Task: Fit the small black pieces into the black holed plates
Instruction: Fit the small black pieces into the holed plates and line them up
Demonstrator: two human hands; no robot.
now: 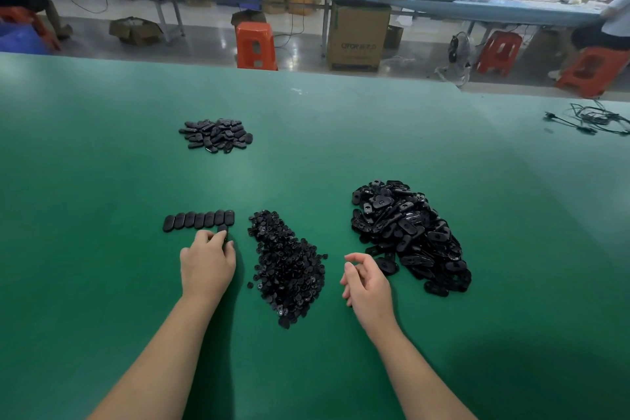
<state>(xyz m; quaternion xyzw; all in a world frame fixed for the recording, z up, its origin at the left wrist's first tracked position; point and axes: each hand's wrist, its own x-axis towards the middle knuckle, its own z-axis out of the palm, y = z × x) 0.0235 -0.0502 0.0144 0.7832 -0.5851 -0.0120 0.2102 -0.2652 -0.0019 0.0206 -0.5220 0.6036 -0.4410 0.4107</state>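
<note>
A: Currently, left hand (207,262) is at the near right end of the row of black oval plastic plates (198,220) on the green bench mat (102,164). Its fingertips are curled around one more plate (223,232), held just below the row.

B: And the right hand (366,283)?

A: Hovers between the heap of small black plastic pieces (288,266) and the large pile of black holed plates (409,235). Fingers loosely curled, nothing held that I can see.

B: Finished stock?

A: Likely the smaller far pile of black ovals (216,135), well apart from the row. Whether they are fitted is too small to tell.

B: Advice for this step?

A: Judgement only: set the pinched plate flush beside its neighbour, hole side consistent with the row, so inserts can be pressed in one pass. Keep the row straight; press each insert squarely, since a tilted piece could jam.
</note>
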